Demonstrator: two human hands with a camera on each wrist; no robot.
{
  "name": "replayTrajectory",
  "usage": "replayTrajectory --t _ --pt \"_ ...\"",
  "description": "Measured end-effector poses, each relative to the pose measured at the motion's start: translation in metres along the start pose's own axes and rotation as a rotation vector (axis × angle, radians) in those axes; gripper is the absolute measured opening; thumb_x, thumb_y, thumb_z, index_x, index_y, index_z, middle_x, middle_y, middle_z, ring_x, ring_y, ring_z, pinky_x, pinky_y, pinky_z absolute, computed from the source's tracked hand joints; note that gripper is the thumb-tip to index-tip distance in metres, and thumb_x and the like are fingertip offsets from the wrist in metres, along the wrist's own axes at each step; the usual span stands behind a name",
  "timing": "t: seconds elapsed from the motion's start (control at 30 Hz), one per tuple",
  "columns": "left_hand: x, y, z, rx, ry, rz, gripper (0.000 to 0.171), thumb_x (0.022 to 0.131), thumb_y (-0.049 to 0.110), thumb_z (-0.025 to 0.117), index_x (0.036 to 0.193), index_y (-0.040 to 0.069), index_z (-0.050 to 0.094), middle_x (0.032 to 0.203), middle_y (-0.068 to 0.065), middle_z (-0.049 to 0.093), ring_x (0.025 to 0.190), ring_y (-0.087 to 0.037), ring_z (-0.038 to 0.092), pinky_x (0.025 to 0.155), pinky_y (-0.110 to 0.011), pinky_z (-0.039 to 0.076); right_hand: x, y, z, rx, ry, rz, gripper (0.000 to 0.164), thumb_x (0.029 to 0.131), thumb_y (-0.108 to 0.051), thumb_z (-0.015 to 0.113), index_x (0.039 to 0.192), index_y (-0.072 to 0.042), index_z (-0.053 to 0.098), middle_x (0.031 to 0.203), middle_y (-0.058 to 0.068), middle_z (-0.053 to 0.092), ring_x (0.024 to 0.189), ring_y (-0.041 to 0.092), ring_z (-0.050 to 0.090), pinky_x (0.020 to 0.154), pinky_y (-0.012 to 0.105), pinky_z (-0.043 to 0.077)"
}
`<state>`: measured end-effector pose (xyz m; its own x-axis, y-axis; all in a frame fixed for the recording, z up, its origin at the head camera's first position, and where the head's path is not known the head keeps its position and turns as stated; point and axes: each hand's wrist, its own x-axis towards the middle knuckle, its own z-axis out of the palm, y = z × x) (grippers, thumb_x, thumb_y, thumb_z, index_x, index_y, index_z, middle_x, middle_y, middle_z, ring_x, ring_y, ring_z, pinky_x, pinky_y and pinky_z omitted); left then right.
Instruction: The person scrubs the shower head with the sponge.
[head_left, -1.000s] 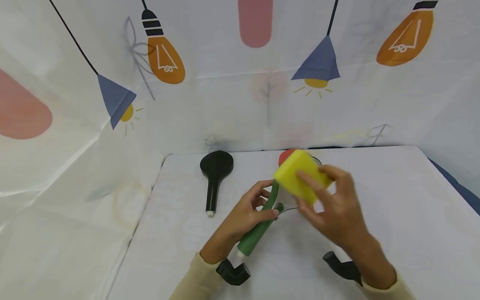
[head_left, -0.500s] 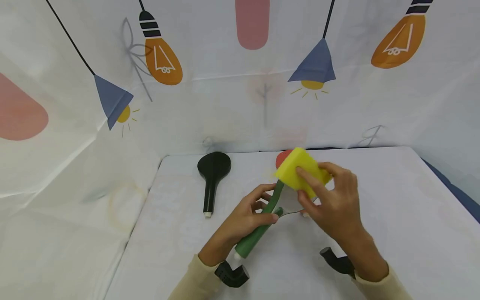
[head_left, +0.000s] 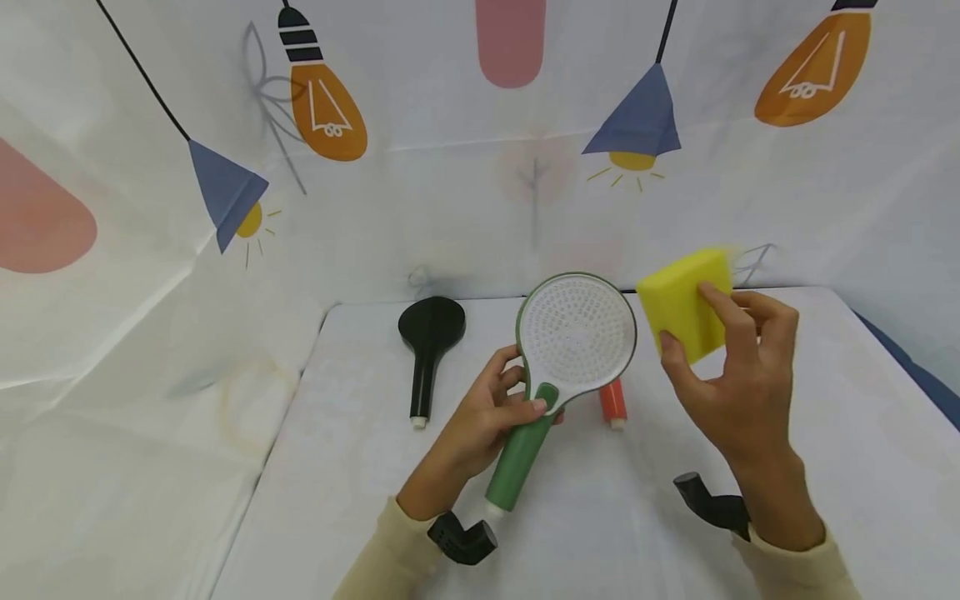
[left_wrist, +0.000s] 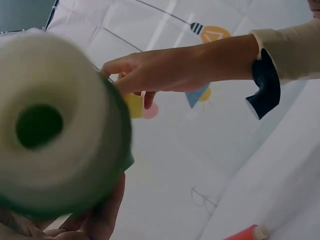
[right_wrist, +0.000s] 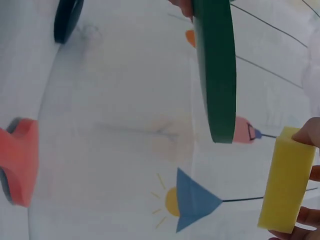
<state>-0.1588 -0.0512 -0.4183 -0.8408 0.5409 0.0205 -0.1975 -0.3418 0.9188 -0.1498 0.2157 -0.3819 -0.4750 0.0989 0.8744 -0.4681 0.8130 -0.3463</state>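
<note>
White table point(head_left: 330, 475), lamp-printed backdrop point(head_left: 450, 208): left hand point(head_left: 476, 421) grips green shower head point(head_left: 567, 354), right hand point(head_left: 742, 387) pinches yellow sponge point(head_left: 682, 308) (just beside it).

Near left: butt end of a green handle point(left_wrist: 112, 170), large and blurred, pale ring facing the lens, dark green hollow at its centre. Left hand point(left_wrist: 102, 215) at lower left, against the handle's underside; most of it hidden. Right hand point(left_wrist: 157, 70) comes in from the right, fingers bent down over a yellow sponge point(left_wrist: 134, 105), partly covered. Beige sleeve point(left_wrist: 295, 50); black curved wrist mount point(left_wrist: 266, 85) beside it. Behind: white sheet point(left_wrist: 175, 145) with printed orange bulb point(left_wrist: 215, 33) and blue lampshade point(left_wrist: 196, 96). Bottom edge, right: red tube point(left_wrist: 245, 234), pale tip, cut off.
</note>
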Motion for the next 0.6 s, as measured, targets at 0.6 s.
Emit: replayTrajectory --t 0.6 --pt "-0.003 0.005 -0.011 -0.052 -0.013 0.059 0.075 0.091 -0.009 0.059 0.154 0.014 0.027 0.118 -0.007 0.058 0.093 -0.011 0.066 0.081 -0.021 0.056 -0.017 -0.027 0.016 0.020 -0.287 -0.072 0.062 0.098 -0.055 0.044 0.138 -0.010 0.058 0.121 0.028 0.048 0.106 0.035 0.050 0.085 0.014 0.040"
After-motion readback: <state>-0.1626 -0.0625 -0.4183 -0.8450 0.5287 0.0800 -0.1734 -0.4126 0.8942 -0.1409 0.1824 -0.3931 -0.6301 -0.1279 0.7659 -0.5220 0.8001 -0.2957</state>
